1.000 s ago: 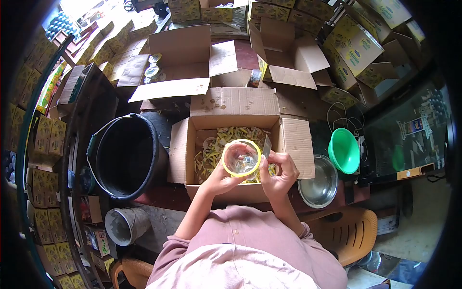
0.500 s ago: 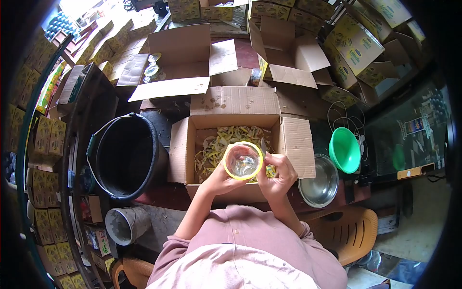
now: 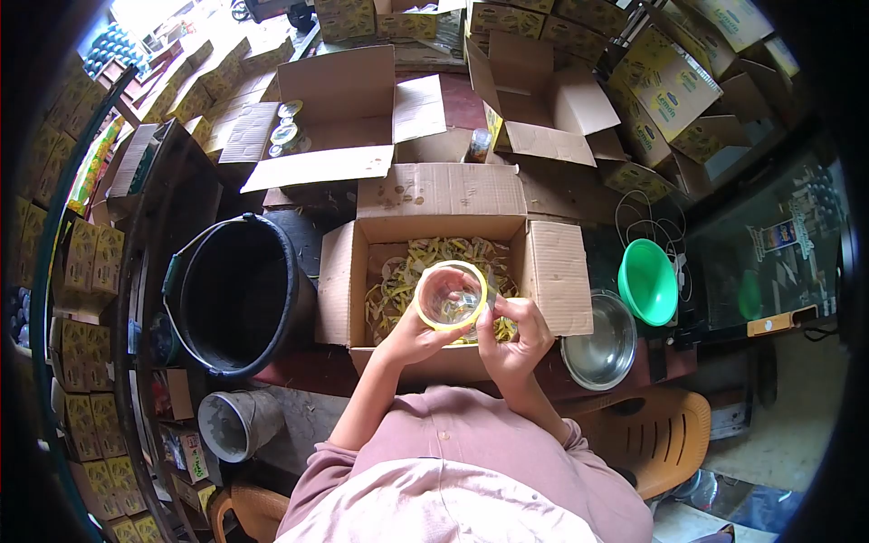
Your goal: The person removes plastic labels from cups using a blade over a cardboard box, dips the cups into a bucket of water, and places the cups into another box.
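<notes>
My left hand (image 3: 407, 337) is wrapped around a clear plastic jar (image 3: 452, 297) with a yellow rim, tilted so that its open mouth faces me. At the jar's right side, my right hand (image 3: 516, 339) is closed with thumb and forefinger together on what looks like a small knife (image 3: 491, 291). Only a short grey stretch of its blade shows beside the rim; the handle is hidden in the fingers. Below both hands stands an open cardboard box (image 3: 358, 271) holding many thin yellow strips (image 3: 403, 276).
A black bucket (image 3: 295, 290) stands left of the box, above a smaller grey bucket (image 3: 258, 421). On the right are a steel bowl (image 3: 599, 344) and a green bowl (image 3: 649, 282). Two open cartons (image 3: 317, 167) (image 3: 552, 143) and a small jar (image 3: 479, 145) sit behind.
The jar has shifted slightly left and up in my left hand. My right hand has moved a little left and its blade shows less above the fingers.
</notes>
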A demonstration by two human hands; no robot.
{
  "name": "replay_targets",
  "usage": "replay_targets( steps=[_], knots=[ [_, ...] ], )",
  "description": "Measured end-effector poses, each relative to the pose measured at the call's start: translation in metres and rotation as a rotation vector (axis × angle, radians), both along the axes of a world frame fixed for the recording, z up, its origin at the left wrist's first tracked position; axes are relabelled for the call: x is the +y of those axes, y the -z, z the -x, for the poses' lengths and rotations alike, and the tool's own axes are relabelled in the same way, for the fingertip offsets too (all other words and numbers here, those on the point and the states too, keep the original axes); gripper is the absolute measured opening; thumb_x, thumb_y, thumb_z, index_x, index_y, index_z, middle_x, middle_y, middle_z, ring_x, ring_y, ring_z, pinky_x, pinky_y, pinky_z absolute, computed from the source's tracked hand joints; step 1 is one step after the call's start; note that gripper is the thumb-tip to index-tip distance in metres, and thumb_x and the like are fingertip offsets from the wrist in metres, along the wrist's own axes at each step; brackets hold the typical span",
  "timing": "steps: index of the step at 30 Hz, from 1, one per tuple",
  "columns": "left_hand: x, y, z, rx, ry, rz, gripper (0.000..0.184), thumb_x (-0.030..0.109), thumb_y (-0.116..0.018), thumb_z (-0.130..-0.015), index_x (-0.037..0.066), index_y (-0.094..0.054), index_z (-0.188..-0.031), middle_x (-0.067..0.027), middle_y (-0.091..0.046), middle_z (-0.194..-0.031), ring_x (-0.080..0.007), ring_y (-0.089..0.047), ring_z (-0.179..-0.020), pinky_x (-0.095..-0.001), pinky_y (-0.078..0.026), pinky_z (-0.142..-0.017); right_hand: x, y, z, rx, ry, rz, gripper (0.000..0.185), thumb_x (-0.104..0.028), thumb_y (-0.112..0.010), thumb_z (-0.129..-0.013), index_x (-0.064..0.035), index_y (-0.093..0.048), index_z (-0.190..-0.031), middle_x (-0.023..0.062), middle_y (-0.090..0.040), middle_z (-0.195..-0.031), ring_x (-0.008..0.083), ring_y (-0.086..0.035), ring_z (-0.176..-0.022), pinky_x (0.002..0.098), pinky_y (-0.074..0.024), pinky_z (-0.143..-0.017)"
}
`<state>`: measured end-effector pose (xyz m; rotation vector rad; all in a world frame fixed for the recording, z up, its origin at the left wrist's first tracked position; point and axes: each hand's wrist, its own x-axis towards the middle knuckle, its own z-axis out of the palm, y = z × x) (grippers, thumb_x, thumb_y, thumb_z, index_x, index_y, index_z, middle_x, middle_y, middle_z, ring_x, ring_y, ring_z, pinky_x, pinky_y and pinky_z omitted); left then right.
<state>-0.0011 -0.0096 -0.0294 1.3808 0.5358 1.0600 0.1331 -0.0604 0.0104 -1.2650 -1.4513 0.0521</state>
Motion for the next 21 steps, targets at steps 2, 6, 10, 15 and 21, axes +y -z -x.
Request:
replay_targets(
  steps=[2, 6, 10, 15, 21],
  knots=[
    [-0.001, 0.001, 0.000, 0.030, 0.007, -0.016, 0.064, 0.012, -0.073, -0.068, 0.005, -0.037, -0.120, -0.0075, -0.044, -0.114, -0.0170, -0.043, -0.107, -0.0308, -0.037, -0.090, 0.003, -0.001, 0.000, -0.018, 0.023, -0.030, 0.015, 0.003, -0.065, -0.066, -0.0011, -0.058, -0.079, 0.0100, -0.060, -0.073, 0.0200, -0.059, -0.063, 0.0270, -0.0464, -0.056],
    [-0.001, 0.002, 0.001, 0.067, 0.029, -0.088, 0.062, 0.012, -0.073, -0.067, 0.005, -0.039, -0.118, -0.0088, -0.043, -0.115, -0.0179, -0.043, -0.109, -0.0315, -0.037, -0.091, 0.007, -0.005, -0.004, -0.019, 0.017, -0.026, 0.016, 0.006, -0.065, -0.065, 0.0004, -0.058, -0.078, 0.0099, -0.058, -0.070, 0.0188, -0.058, -0.061, 0.0260, -0.0448, -0.055],
    [0.000, -0.003, 0.004, 0.081, 0.085, -0.087, 0.066, 0.012, -0.074, -0.065, 0.006, -0.038, -0.120, -0.0059, -0.044, -0.115, -0.0161, -0.044, -0.108, -0.0311, -0.035, -0.092, 0.010, -0.002, -0.010, 0.069, -0.091, 0.017, 0.016, 0.008, -0.064, -0.065, 0.0015, -0.058, -0.079, 0.0084, -0.058, -0.070, 0.0162, -0.058, -0.062, 0.0245, -0.0446, -0.055],
    [-0.001, 0.003, 0.001, -0.126, 0.128, 0.076, 0.067, 0.004, -0.069, -0.067, 0.006, -0.033, -0.123, -0.0087, -0.044, -0.115, -0.0166, -0.044, -0.108, -0.0307, -0.036, -0.090, 0.006, -0.003, -0.008, 0.153, -0.034, 0.034, 0.015, 0.007, -0.064, -0.068, 0.0015, -0.059, -0.081, 0.0067, -0.058, -0.070, 0.0129, -0.057, -0.062, 0.0229, -0.0445, -0.055],
    [0.000, 0.006, 0.002, -0.159, 0.119, 0.084, 0.066, 0.002, -0.067, -0.069, 0.006, -0.032, -0.124, -0.0093, -0.045, -0.115, -0.0157, -0.044, -0.105, -0.0303, -0.037, -0.088, -0.003, -0.005, -0.004, 0.008, -0.018, 0.023, 0.019, 0.002, -0.065, -0.067, -0.0037, -0.061, -0.085, 0.0092, -0.060, -0.071, 0.0196, -0.060, -0.062, 0.0288, -0.0490, -0.056]
  ],
)
